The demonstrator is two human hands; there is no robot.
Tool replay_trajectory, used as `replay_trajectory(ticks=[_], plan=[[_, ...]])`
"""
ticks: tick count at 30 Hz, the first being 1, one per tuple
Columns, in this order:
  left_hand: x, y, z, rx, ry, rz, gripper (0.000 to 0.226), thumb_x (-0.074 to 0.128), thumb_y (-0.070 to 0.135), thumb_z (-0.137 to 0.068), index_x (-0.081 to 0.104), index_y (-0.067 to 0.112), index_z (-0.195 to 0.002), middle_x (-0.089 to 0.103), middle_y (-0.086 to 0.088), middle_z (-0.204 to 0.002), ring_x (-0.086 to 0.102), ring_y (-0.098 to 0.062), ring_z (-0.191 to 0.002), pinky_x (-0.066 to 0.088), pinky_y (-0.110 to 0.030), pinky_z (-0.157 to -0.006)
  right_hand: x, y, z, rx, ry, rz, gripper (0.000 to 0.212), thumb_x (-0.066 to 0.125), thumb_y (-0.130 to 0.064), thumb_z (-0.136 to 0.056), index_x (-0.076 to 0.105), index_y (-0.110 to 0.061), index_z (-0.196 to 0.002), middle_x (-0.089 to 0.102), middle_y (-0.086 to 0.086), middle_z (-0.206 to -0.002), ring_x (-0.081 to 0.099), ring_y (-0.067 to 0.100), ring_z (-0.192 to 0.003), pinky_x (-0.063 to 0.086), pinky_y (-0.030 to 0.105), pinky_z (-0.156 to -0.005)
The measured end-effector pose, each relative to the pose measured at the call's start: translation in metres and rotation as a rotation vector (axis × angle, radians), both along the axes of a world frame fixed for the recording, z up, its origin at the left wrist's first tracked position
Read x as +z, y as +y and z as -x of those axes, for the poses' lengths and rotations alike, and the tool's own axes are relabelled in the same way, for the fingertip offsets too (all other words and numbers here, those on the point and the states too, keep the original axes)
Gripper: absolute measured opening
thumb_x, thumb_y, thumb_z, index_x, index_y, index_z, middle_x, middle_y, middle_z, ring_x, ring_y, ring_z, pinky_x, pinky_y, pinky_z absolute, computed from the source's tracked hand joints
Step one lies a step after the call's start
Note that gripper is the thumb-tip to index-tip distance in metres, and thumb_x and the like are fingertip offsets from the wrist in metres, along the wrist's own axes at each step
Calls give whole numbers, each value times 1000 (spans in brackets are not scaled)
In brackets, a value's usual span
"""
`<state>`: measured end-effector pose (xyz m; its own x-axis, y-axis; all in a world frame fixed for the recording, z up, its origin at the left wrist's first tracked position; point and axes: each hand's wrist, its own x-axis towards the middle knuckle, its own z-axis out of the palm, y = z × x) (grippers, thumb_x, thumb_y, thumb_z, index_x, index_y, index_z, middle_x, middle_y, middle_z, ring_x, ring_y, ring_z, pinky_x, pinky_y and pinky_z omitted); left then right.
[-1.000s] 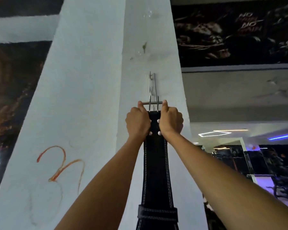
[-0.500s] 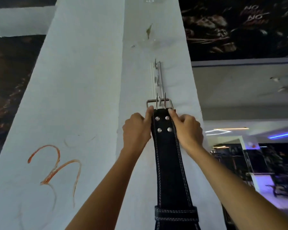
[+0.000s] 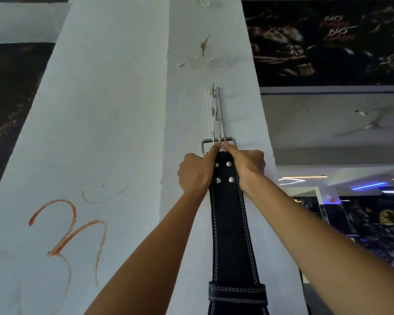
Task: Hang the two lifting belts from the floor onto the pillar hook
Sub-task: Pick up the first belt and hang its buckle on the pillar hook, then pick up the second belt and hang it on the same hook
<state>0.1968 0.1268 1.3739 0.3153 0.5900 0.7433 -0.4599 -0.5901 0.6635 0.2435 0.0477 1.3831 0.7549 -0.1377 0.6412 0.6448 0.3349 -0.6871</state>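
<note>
Hands, left [image 3: 195, 172] and right [image 3: 248, 163], each grip pinching the belt [image 3: 231, 223] top below its buckle [image 3: 218, 145].

A matt black leather-look belt [image 3: 230, 223] with white stitching and shiny metal rivets [image 3: 229, 164]. Its buckle [image 3: 218, 143] and the hook [image 3: 216, 112] are bright metal. The white-painted pillar [image 3: 127, 110] looks rough.

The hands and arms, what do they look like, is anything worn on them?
Both forearms are bare up to the frame edge, with no sleeves in view. The left hand and right hand wear no gloves, and no watch, ring or wristband shows.
</note>
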Motion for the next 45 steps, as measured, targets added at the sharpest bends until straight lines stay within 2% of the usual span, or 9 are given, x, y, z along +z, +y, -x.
replay_trajectory(ticks=[7,13,17,23,29,32,36,38,45], plan=[[2,-1,4,-105,64,71,68,56,61,-75,53,8,-118,63,-8,-110,61,-28,-100,50,-43,-91,-1,0,-1,-31,-43,2,41,76,-44,-66,58,-8,-57,64,5,-63,67,28,-68,56,35,-67],[-33,1,15,-385,71,-21,46,56,43,-89,68,1,-101,70,-11,-91,67,-19,-74,56,-27,-57,-30,-3,8,49,-110,48,30,69,-37,-77,66,-7,-79,68,6,-78,67,27,-80,56,42,-81],[-115,3,25,-502,74,-25,38,56,27,-93,64,-9,-95,65,-15,-85,65,-22,-73,56,-24,-55,-114,-20,14,177,-174,124,23,65,-22,-84,65,-4,-99,70,8,-90,68,23,-88,57,36,-83],[-284,-1,48,-580,64,128,19,59,8,-90,69,12,-106,75,-2,-96,71,-12,-87,56,-26,-77,-286,-48,27,203,-33,170,16,60,-13,-87,63,-25,-97,70,-1,-99,67,8,-89,54,21,-80],[-392,-11,72,-517,352,326,17,57,15,-92,68,2,-93,68,-6,-81,63,-18,-78,55,-36,-77,-385,-75,37,178,257,242,6,61,-17,-87,63,-16,-81,66,2,-85,65,11,-77,53,29,-79],[-453,-19,101,-455,603,361,15,56,14,-93,65,9,-103,66,-7,-92,61,-20,-88,52,-33,-80,-436,-93,50,207,445,388,26,62,-19,-86,62,4,-96,63,8,-85,58,12,-72,47,23,-68],[-561,-39,162,-358,954,456,29,57,16,-92,59,5,-119,64,-10,-106,58,-20,-92,46,-28,-70,-550,-127,82,203,754,651,45,55,-24,-91,54,16,-110,60,32,-111,58,37,-101,44,33,-77],[-609,-53,195,-343,1087,553,20,56,12,-91,62,5,-110,63,-12,-99,58,-20,-83,41,-25,-60,-605,-150,110,294,932,801,44,50,-28,-93,54,9,-117,60,24,-120,56,35,-106,45,40,-87],[-788,-116,314,-335,1534,807,9,56,9,-90,65,10,-91,61,-11,-85,55,-10,-61,37,-11,-40,-789,-202,226,677,1323,1171,22,63,-17,-82,61,-3,-98,60,10,-96,62,3,-58,38,6,-41]])
